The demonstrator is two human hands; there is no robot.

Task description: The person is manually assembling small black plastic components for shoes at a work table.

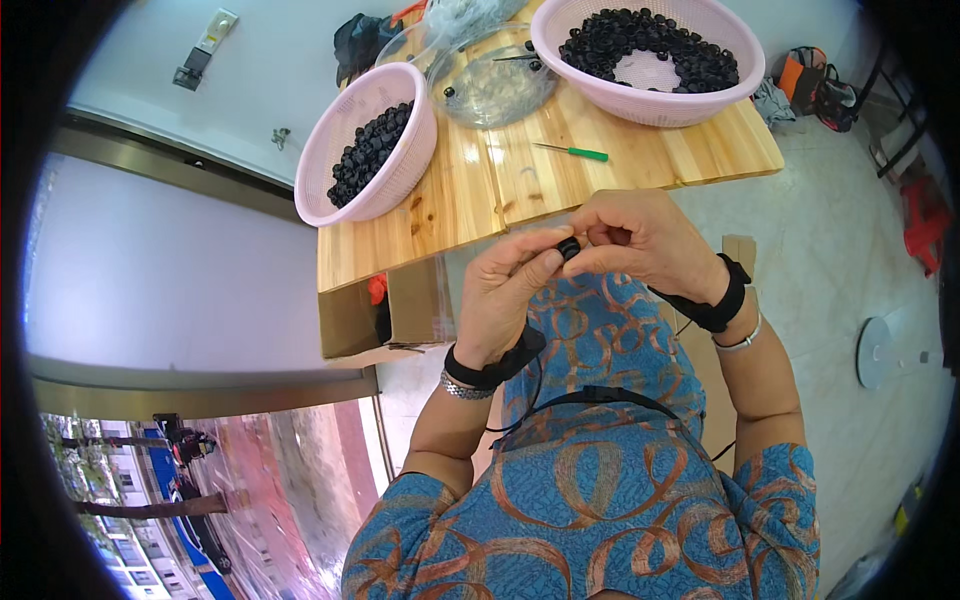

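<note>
Between my two hands, just off the near edge of the table, is a small round black part [569, 248]. The thumb and fingers of my left hand [508, 283] pinch it. My right hand [640, 243] has its thumb and forefinger closed against the other side of the part; whether something tiny is also between them I cannot make out. Beyond my hands, a small green-handled screwdriver [585, 154] lies on the wooden table [530, 190]. Two pink baskets, one at the left [420, 150] and one at the far right [640, 105], hold many similar black parts.
A round clear plastic tray [500, 95] with a few black pieces stands between the baskets, with clear plastic bags [470, 20] behind it. Under the table's left side is a cardboard box [420, 305]. An orange and black bag [803, 75] sits on the floor at the right.
</note>
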